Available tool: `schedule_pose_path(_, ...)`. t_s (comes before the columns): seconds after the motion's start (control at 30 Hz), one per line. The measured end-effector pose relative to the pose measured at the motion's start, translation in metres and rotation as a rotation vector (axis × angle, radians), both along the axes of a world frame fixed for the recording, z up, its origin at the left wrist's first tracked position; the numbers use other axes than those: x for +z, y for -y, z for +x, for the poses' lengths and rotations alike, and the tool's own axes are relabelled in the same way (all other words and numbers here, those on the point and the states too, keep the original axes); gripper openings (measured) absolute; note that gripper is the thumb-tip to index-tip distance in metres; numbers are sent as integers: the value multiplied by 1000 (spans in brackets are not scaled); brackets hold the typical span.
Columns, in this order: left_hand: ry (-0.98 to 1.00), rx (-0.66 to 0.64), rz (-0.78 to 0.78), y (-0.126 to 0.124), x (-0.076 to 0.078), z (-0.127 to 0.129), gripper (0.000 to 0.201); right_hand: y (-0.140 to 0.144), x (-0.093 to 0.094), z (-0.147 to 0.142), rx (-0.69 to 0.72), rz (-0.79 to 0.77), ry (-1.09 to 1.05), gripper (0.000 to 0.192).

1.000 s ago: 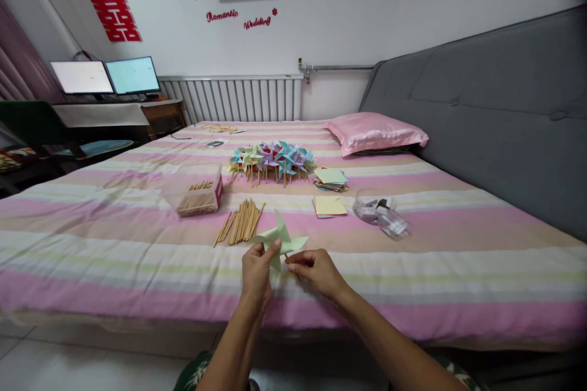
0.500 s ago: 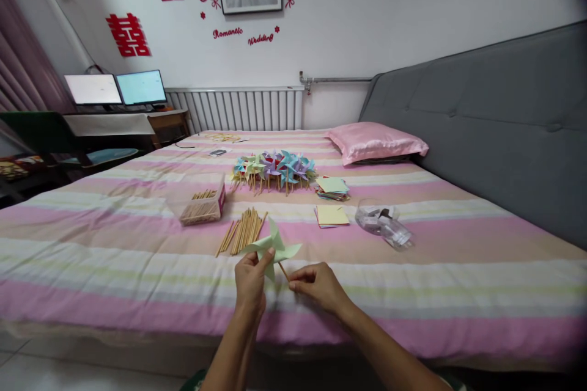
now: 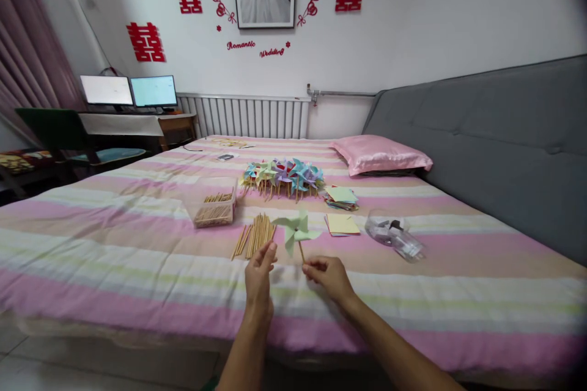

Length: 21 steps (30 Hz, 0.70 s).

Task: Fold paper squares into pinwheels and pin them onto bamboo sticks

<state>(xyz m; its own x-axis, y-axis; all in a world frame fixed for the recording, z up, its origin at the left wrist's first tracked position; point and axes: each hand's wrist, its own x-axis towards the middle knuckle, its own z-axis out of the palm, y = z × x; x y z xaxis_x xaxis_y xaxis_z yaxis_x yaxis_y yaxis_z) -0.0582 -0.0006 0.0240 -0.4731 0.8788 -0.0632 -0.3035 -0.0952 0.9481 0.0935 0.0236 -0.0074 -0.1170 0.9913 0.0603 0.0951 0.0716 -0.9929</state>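
Striped bed (image 3: 92, 238) with sticks (image 3: 254, 236), pinwheels (image 3: 283, 172)

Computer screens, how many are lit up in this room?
2: the left screen and the right screen stand side by side on the desk by the wall, beyond the bed's far left corner.

Right hand (image 3: 326, 274) pinches the stick of a green pinwheel (image 3: 296, 230), held upright at frame center. Left hand (image 3: 258, 274) open just left of it, not touching. Loose sticks (image 3: 255, 235) behind, pinwheel pile (image 3: 283, 172) further up, bag (image 3: 394, 234) at right.
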Motion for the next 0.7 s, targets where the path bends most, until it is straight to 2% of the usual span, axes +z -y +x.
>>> schedule_pose_path(0.2, 163, 40, -62, -2, -9, -9, 41, -32, 21, -4, -154, -28, -11, 30)
schedule_pose_path(0.43, 158, 2, -54, 2, -11, 3, 42, -80, 37, -13, -270, -42, 31, 27)
schedule_pose_path(0.57, 90, -22, -49, 2, -16, 0, 39, -114, 40, -37, -269, -60, 89, 22)
schedule_pose_path(0.7, 2, -46, -86, -3, -24, -6, 38, -151, 42, -76, -217, -67, 165, 22)
